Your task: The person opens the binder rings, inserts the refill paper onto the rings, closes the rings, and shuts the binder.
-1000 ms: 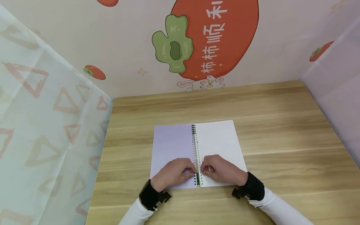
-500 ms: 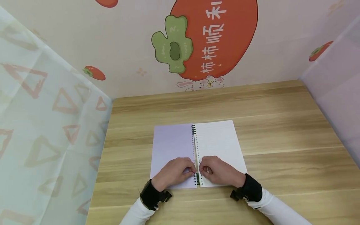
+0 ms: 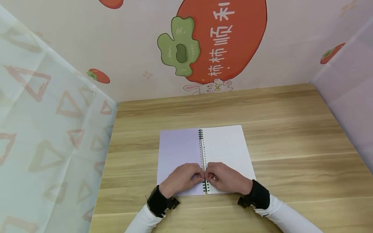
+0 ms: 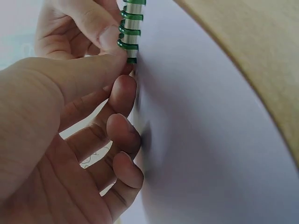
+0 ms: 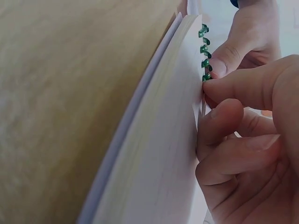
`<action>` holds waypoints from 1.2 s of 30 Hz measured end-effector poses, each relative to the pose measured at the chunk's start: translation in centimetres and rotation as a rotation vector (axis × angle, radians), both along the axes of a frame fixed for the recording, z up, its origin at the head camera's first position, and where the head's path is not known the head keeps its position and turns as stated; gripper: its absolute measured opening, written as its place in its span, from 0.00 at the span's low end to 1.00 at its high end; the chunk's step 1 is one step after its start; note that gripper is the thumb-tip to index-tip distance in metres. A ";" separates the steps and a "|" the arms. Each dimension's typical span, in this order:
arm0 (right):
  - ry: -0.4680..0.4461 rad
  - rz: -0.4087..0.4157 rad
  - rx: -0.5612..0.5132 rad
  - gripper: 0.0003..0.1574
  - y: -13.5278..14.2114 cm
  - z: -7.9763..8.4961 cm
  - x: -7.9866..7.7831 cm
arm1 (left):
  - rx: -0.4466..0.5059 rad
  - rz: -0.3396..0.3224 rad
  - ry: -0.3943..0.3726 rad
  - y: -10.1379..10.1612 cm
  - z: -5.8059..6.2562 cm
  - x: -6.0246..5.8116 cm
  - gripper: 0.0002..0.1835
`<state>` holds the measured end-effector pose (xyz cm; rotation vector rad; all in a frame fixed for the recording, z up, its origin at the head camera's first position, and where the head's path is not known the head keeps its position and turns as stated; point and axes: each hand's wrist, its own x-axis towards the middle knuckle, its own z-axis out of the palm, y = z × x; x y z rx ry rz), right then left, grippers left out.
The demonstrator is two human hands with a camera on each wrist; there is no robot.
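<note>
An open loose-leaf notebook lies on the table, its lilac cover (image 3: 179, 145) on the left and a stack of white lined pages (image 3: 225, 142) on the right. Green binder rings (image 4: 132, 32) run along the middle. My left hand (image 3: 183, 177) pinches the ring binding near its lower end, thumb against the rings. From the other side my right hand (image 3: 225, 177) pinches the same spot, its thumb by the green rings (image 5: 205, 51). The fingertips of both hands nearly meet there and hide part of the binding. The other fingers are curled.
The wooden table (image 3: 276, 129) extends around the notebook. Behind it stands a printed backdrop (image 3: 131, 48) with a big red persimmon. Patterned sheets hang at the left (image 3: 73, 106) and right (image 3: 349, 90). Black camera straps (image 3: 158, 202) sit on both wrists.
My right hand has shifted slightly left, and the hands are now closer together. The gap between cover side and page side has narrowed, and the green rings near the bottom now span it.
</note>
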<state>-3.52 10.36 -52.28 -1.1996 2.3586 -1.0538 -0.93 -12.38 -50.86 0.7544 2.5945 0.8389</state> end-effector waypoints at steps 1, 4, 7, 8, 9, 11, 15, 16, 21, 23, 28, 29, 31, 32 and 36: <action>-0.004 -0.001 0.001 0.11 0.0 0.0 0.0 | 0.005 0.002 0.000 0.1 0.0 0.0 0.04; -0.006 0.002 0.001 0.10 0.1 0.0 0.1 | 0.014 0.008 -0.001 0.1 -0.1 0.0 0.04; 0.002 0.008 -0.012 0.09 0.3 -0.1 0.1 | 0.021 0.013 -0.005 0.2 -0.2 0.0 0.04; 0.010 0.012 -0.015 0.09 0.4 -0.1 0.1 | 0.022 0.015 -0.006 0.2 -0.2 0.0 0.04; 0.019 0.015 -0.019 0.09 0.4 -0.2 0.1 | 0.024 0.016 -0.008 0.2 -0.3 -0.1 0.04; 0.031 0.021 -0.023 0.10 0.5 -0.3 0.0 | 0.028 0.020 -0.015 0.2 -0.4 -0.1 0.04; 0.031 0.022 -0.020 0.09 0.5 -0.4 0.0 | 0.031 0.027 -0.022 0.3 -0.5 -0.1 0.04; 0.028 0.022 -0.018 0.09 0.5 -0.4 0.0 | 0.029 0.029 -0.023 0.4 -0.5 -0.1 0.04; 0.012 0.024 -0.026 0.09 0.5 -0.4 0.0 | 0.017 0.030 -0.036 0.4 -0.4 -0.2 0.04; 0.007 0.020 -0.029 0.09 0.5 -0.4 0.0 | 0.010 0.027 -0.033 0.4 -0.3 -0.2 0.04; 0.031 -0.026 0.003 0.06 0.8 -0.1 0.6 | 0.008 0.038 0.021 0.1 0.3 0.3 0.04; 0.029 -0.035 0.012 0.05 0.9 0.0 0.8 | 0.013 0.039 0.030 0.1 0.3 0.5 0.04; 0.023 -0.041 0.032 0.03 1.1 0.1 1.3 | 0.023 0.029 0.038 -0.1 0.3 1.0 0.05; 0.012 -0.038 0.036 0.04 1.3 0.2 1.6 | 0.025 0.019 0.040 -0.1 0.3 1.2 0.05; 0.008 -0.013 0.034 0.05 1.4 0.2 2.3 | 0.031 -0.022 0.038 0.0 -0.2 1.9 0.05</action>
